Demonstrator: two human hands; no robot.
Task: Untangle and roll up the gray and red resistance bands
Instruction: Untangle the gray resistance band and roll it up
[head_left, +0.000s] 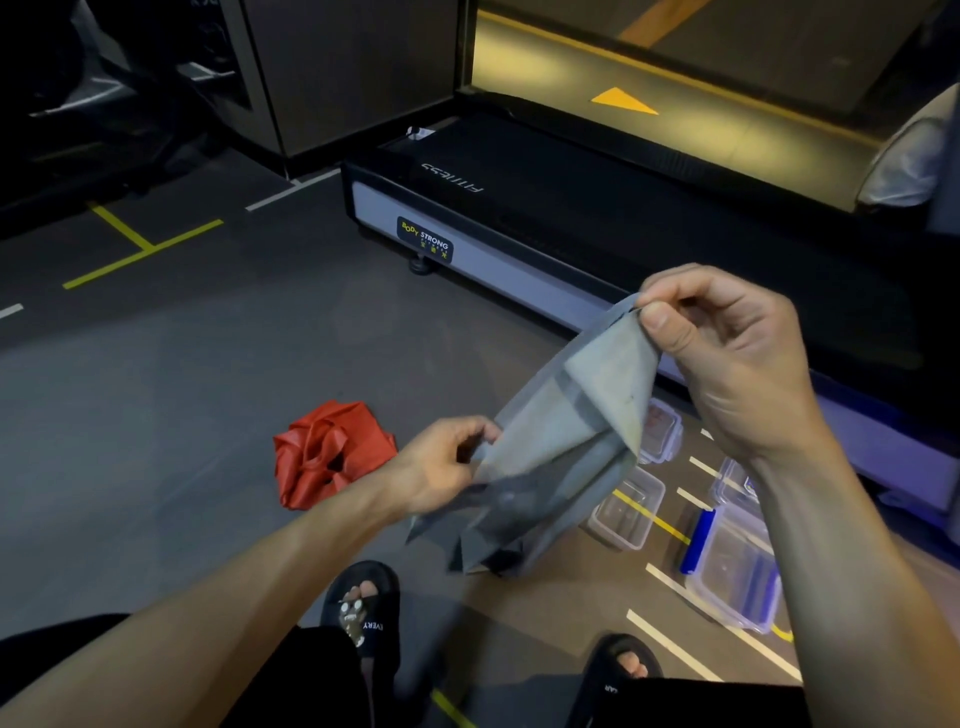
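The gray band (566, 436) hung in the air between both hands, over the floor (156, 395) near the person's sandals (363, 608). The right hand (727, 358) pinched its top corner between thumb and forefinger, held high, likely so the folds would drop open. The left hand (441, 467) gripped the band's left edge lower down, fingers curled on it, seemingly to spread it flat. The lower part was bunched and twisted. The red band (330, 452) lay crumpled on the floor to the left, untouched. Clear boxes (732, 566) sat to the right, beside a treadmill (519, 218).
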